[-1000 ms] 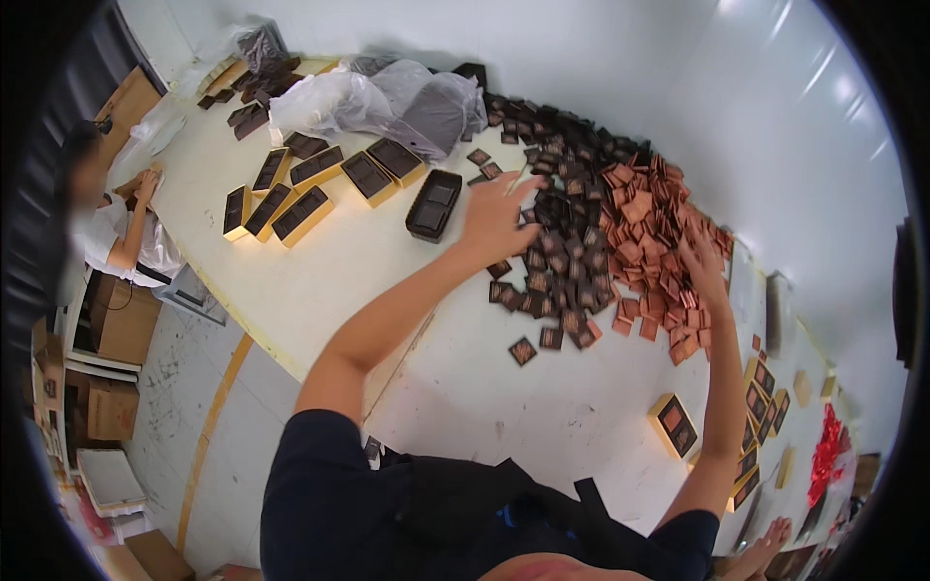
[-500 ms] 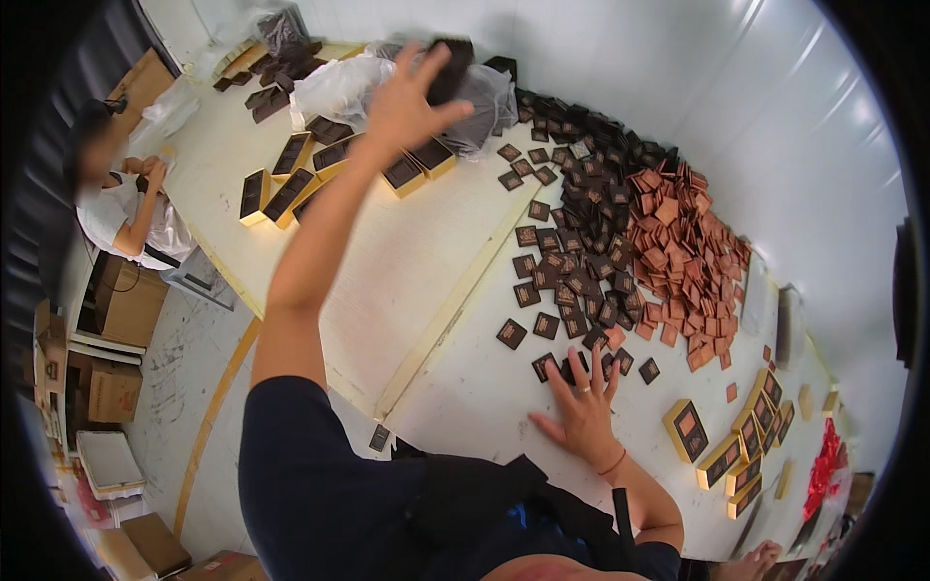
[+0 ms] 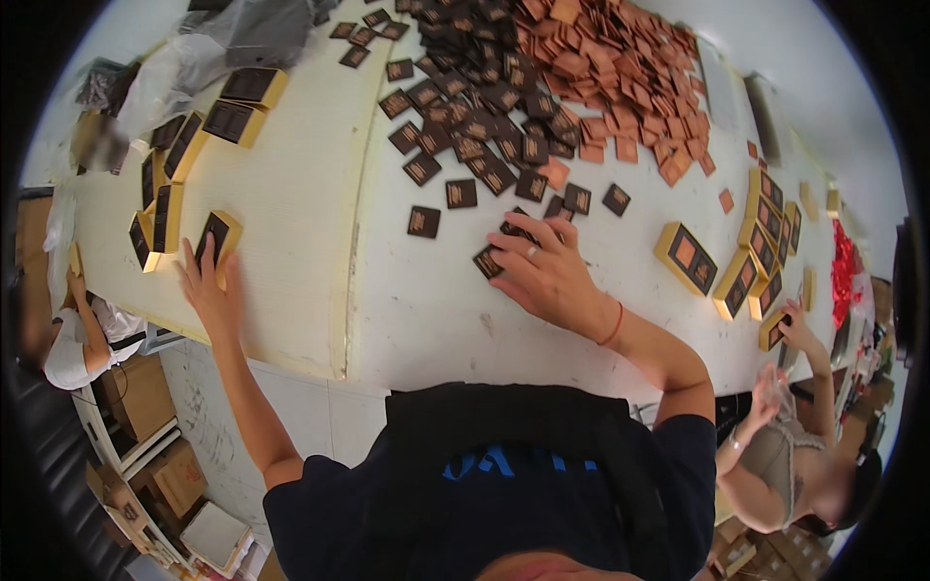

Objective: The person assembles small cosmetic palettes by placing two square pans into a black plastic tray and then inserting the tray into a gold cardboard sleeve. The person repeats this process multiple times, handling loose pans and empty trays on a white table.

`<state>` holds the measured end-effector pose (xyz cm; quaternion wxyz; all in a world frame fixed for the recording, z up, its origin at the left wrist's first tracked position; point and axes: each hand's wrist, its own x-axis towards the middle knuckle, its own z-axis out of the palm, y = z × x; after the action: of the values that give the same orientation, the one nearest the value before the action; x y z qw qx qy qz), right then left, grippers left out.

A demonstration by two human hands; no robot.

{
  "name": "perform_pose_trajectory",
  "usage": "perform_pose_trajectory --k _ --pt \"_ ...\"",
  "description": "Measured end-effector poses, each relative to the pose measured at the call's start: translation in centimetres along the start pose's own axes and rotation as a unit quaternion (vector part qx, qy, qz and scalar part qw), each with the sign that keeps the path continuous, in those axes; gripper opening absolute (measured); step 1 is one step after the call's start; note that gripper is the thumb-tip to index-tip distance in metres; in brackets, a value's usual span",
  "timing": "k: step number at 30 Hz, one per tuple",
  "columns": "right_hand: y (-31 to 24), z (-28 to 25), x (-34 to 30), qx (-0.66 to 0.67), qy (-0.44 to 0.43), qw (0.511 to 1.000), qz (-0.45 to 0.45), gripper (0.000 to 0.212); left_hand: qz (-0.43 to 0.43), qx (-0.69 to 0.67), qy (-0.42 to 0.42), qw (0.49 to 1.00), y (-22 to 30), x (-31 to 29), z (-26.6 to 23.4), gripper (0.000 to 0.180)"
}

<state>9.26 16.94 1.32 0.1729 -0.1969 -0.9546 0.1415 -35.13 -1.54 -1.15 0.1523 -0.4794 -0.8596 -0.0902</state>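
Note:
My left hand (image 3: pixel 209 290) reaches to the table's near left edge, thumb and fingers around a flat gold-sided box with a dark top (image 3: pixel 219 236). That box stands at the end of a row of like boxes (image 3: pixel 163 198). My right hand (image 3: pixel 544 269) lies spread on the white table (image 3: pixel 407 320), fingertips on a few dark brown square packets (image 3: pixel 488 261) at the near rim of a big heap of dark packets (image 3: pixel 475 107). Beyond this heap lies a pile of copper-coloured packets (image 3: pixel 620 77).
More gold boxes (image 3: pixel 751 252) stand at the table's right end, where another person (image 3: pixel 794 455) handles one. Crumpled clear plastic bags (image 3: pixel 223 39) lie at the far left. A second person (image 3: pixel 77 339) and cardboard boxes (image 3: pixel 145 397) are below the left edge.
My left hand has come back from the plastic bags at the far end to the near left edge with a box. My right hand has slid forward onto the dark packets.

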Motion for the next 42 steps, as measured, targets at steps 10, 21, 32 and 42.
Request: perform_pose_trajectory --k 10,21,32,42 --pt "-1.0 -0.3 -2.5 0.166 0.052 0.981 0.085 0.04 0.131 -0.483 -0.142 0.854 17.7 -9.2 -3.7 0.074" --pt "-1.2 -6.6 -7.3 0.176 0.047 0.944 0.276 0.029 0.356 -0.483 -0.249 0.76 26.0 -4.8 -3.5 0.073" --pt "-2.1 -3.7 -12.4 0.304 0.055 0.85 0.426 0.033 0.399 -0.49 -0.206 0.747 28.2 -6.2 -3.4 0.075" --pt "-5.1 -2.1 -8.9 0.047 0.082 0.987 0.131 0.045 0.392 -0.499 -0.168 0.755 28.7 -7.0 -2.9 0.082"
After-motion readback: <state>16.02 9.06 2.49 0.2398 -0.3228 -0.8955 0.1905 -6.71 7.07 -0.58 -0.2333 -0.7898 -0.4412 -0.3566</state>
